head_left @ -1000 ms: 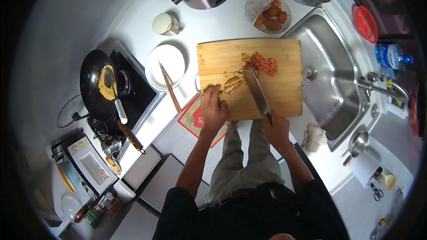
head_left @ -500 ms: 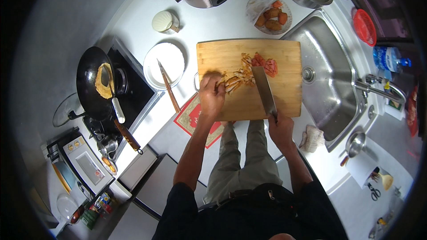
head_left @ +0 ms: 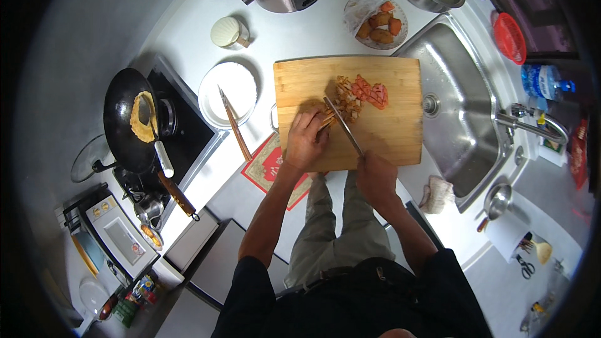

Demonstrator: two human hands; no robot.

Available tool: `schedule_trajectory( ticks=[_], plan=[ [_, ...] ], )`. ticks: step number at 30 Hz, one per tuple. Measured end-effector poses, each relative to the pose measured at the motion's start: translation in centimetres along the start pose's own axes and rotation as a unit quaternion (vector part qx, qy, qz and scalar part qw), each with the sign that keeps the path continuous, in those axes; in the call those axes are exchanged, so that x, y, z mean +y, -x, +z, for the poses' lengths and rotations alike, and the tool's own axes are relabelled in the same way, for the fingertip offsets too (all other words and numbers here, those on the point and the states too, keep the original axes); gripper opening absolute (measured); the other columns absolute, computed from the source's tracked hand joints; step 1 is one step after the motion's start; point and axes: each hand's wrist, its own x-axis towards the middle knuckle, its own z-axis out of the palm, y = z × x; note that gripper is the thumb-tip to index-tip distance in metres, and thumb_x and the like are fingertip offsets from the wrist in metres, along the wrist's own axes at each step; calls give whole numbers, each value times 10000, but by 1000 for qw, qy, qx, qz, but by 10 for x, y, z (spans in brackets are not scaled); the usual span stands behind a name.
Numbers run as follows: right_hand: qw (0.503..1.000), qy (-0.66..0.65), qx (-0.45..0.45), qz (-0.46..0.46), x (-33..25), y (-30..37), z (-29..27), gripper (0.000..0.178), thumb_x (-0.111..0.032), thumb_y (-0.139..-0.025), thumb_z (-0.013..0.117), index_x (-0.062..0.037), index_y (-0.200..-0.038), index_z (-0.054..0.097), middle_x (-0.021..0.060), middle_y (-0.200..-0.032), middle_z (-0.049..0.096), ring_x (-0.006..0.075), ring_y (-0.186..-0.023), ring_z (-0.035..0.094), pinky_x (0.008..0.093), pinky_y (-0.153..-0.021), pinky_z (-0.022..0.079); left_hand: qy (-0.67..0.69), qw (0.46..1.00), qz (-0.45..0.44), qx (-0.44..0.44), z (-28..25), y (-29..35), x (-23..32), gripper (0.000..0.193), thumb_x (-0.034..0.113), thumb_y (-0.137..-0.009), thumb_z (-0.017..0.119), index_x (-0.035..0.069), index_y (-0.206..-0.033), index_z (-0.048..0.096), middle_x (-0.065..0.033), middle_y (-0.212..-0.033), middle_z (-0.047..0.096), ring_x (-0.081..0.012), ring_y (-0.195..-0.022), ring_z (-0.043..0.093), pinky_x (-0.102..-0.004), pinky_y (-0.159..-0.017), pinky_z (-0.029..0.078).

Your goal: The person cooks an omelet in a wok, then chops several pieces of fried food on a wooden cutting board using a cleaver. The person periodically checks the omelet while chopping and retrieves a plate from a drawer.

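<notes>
A wooden cutting board [head_left: 391,134] lies across the counter in front of me. Chopped browned food [head_left: 348,101], perhaps cooked meat, is heaped near its middle, beside pink-red slices [head_left: 372,92]. My left hand [head_left: 305,138] presses bent fingers over some browned strips left of the blade. In my right hand [head_left: 377,178] is the handle of a cleaver [head_left: 343,126]. Its blade stands on edge, tilted up to the left, close to my left fingertips and against the strips.
At left, a black wok [head_left: 119,119] on the stove holds a yellow flat piece and a spatula. Chopsticks [head_left: 235,126] rest across a white bowl [head_left: 227,81]. A plate of browned chunks [head_left: 382,28] stands behind the board; the steel sink [head_left: 460,150] is at right.
The cleaver has moved left, from beside the pink slices to the browned strips, and turned onto its edge. My left hand has shifted slightly right and down over the strips.
</notes>
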Motion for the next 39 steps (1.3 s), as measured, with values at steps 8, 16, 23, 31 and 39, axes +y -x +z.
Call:
schedule_trajectory(
  ticks=[8,16,23,31,39],
  plan=[
    [991,101,-83,-5,-12,-11,3,104,-129,-894,554,-26,-913,563,190,-757,646,392,-733,655,499,-653,511,-28,995,98,4,11,-2,-14,256,19,-701,665,53,-955,663,-112,-1009,628,-312,-910,587,-433,-822,492],
    [985,143,-89,-26,-7,-41,24,128,-125,-847,592,-14,-905,564,206,-803,651,370,-711,666,481,-620,537,-22,996,80,23,13,0,-13,232,-6,-726,674,43,-952,660,-112,-1005,634,-308,-920,598,-409,-797,503],
    [989,115,-93,-14,-25,-17,-10,167,-166,-943,510,-18,-891,570,229,-790,653,416,-733,647,542,-652,492,-25,997,76,0,11,3,-21,233,-22,-723,669,27,-950,657,-115,-1009,636,-317,-892,592,-399,-782,510],
    [990,50,-129,22,-8,-36,21,171,-181,-956,501,-23,-908,545,239,-785,652,425,-704,647,555,-650,494,21,996,82,30,13,-1,-14,272,-33,-716,674,24,-982,663,-120,-1014,641,-328,-908,594,-411,-814,506],
    [995,50,-84,9,-17,-32,8,160,-167,-931,519,-14,-901,553,227,-759,650,415,-704,651,528,-644,506,35,997,49,42,13,12,-16,314,-27,-725,673,33,-1032,650,-147,-1087,621,-357,-972,580,-435,-852,495]
  ],
)
